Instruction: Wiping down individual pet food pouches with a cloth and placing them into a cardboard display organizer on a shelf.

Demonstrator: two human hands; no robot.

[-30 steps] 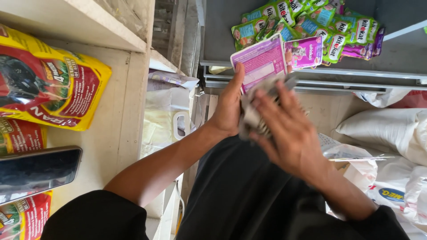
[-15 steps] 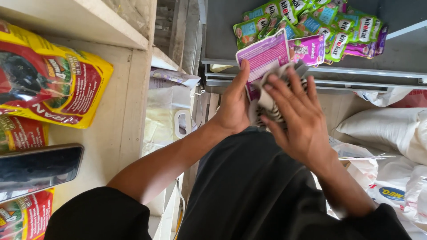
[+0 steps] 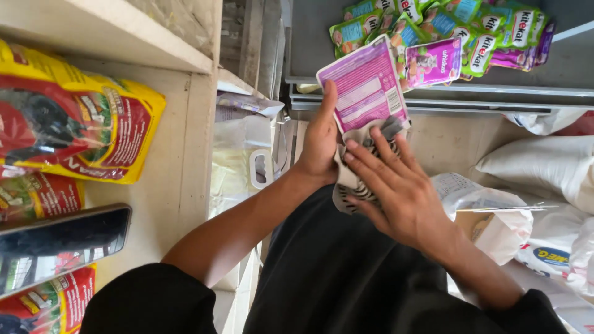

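Seen from the head camera, a person in a black top stands between a wooden shelf and a grey metal rack, wiping a purple pet-food pouch with a striped cloth. The left hand grips the pouch's lower left edge, thumb extended up its side and the other fingers hidden behind it. The right hand lies flat and spread over the cloth, fingers pressing it against the pouch's bottom edge, closed on nothing else.

Compared with a second ago, the pouch sits a little higher and more upright before the rack, and the right hand has slid down from the pouch face to its lower end; the wiping stroke appears to be nearing the bottom. On the rack behind lie more green and purple pouches. On the shelf at left rest a yellow-and-red feed bag and a dark phone. White sacks sit on the floor at right.
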